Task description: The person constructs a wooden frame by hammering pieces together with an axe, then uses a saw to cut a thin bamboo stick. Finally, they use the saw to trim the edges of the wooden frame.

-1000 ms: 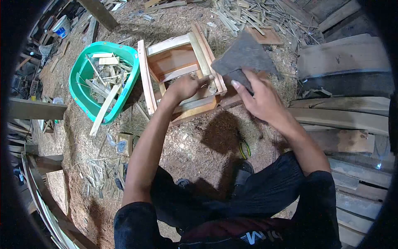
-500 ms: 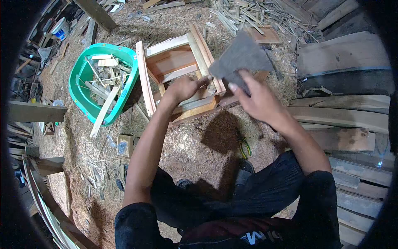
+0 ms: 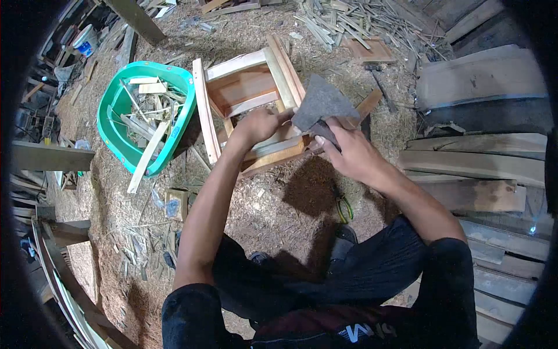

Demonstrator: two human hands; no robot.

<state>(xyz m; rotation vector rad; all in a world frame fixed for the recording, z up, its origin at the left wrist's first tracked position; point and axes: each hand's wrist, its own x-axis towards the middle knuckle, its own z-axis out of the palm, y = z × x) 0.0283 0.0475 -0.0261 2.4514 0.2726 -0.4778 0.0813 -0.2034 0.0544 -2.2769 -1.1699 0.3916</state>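
Observation:
A wooden frame [image 3: 244,64] with open sections rests on the ground in front of me. My left hand [image 3: 258,125] reaches over it, fingers closed near the frame's right rail; what they grip, if anything, is too small to tell. My right hand [image 3: 351,148] is wrapped round the dark handle of a flat grey blade-like tool [image 3: 325,103]. The tool's broad head is over the frame's right edge, close to my left fingertips. A wooden strip [image 3: 369,103] shows behind the tool, to its right.
A green tub [image 3: 106,125] of wood scraps stands left of the frame. Green-handled pliers [image 3: 344,208] lie near my foot. Stacked boards [image 3: 482,160] line the right side. Thin offcuts [image 3: 349,23] are heaped at the back. A post [image 3: 135,22] rises at the upper left.
The grey tool in my right hand has come down and left, closer to the frame's right rail, and its head is turned differently. My left hand has hardly moved.

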